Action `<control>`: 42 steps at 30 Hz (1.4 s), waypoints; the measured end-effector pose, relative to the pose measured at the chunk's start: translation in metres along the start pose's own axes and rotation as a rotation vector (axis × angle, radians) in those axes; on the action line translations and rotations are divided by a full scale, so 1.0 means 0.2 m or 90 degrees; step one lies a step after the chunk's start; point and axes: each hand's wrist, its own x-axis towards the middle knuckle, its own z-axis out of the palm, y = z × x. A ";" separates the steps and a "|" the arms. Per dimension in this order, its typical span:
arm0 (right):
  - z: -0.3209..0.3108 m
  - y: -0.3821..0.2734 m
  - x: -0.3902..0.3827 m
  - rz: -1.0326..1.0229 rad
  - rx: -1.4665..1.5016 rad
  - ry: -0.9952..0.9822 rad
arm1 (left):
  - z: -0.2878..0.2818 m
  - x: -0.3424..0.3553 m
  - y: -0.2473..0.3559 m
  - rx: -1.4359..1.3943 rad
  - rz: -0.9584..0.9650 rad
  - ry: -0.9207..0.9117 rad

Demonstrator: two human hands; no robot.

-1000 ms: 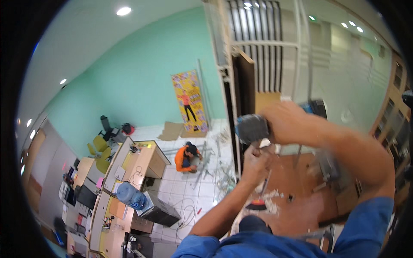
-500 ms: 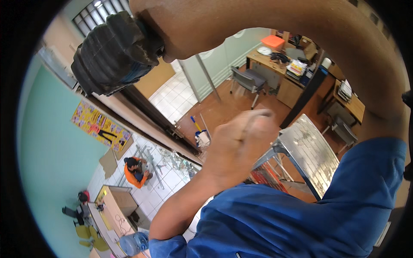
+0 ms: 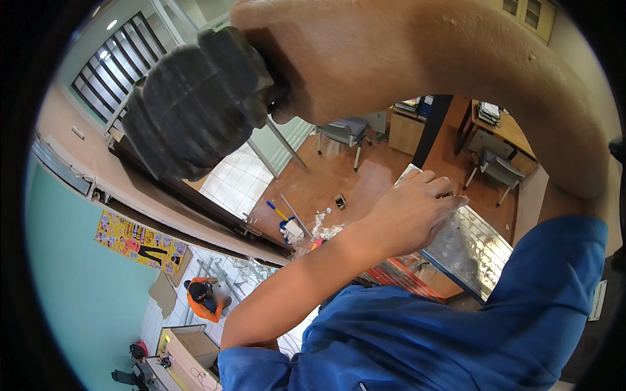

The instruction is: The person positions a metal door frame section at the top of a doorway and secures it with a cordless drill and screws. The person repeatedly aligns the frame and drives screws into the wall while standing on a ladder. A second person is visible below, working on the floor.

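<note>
My right arm arches from the right across the top of the head view. My right hand (image 3: 293, 72) is closed on a bulky dark grey power tool (image 3: 195, 107) with a ribbed body, held high at the upper left. Its working end is hidden, so its exact kind cannot be told. My left hand (image 3: 414, 212) is over the metal top of a stepladder (image 3: 473, 247), fingers bent and slightly apart. It appears to rest on the ladder top near its far edge; whether it presses down cannot be told.
A dark door frame (image 3: 195, 189) runs diagonally at left, beside a broken wall edge (image 3: 65, 169). On the tiled floor below, a person in orange (image 3: 203, 301) crouches near metal strips and broken pieces. A brush (image 3: 280, 212), debris (image 3: 326, 225) and office chairs (image 3: 345, 133) are beyond.
My left hand has moved right and onto the ladder top from the air beside it. The view has shifted, so the room appears lower and more leftward. The tool stays in my right hand.
</note>
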 end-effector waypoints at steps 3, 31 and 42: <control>0.02 0.00 -0.04 0.021 0.016 -0.005 | -0.02 -0.01 0.02 -0.034 0.000 0.038; 0.47 0.01 0.21 -0.155 0.234 0.216 | -0.51 -0.18 0.14 -0.392 -0.239 0.838; 0.23 0.13 -0.20 -0.074 0.235 -0.081 | -0.91 -0.53 0.13 -0.602 -0.077 0.896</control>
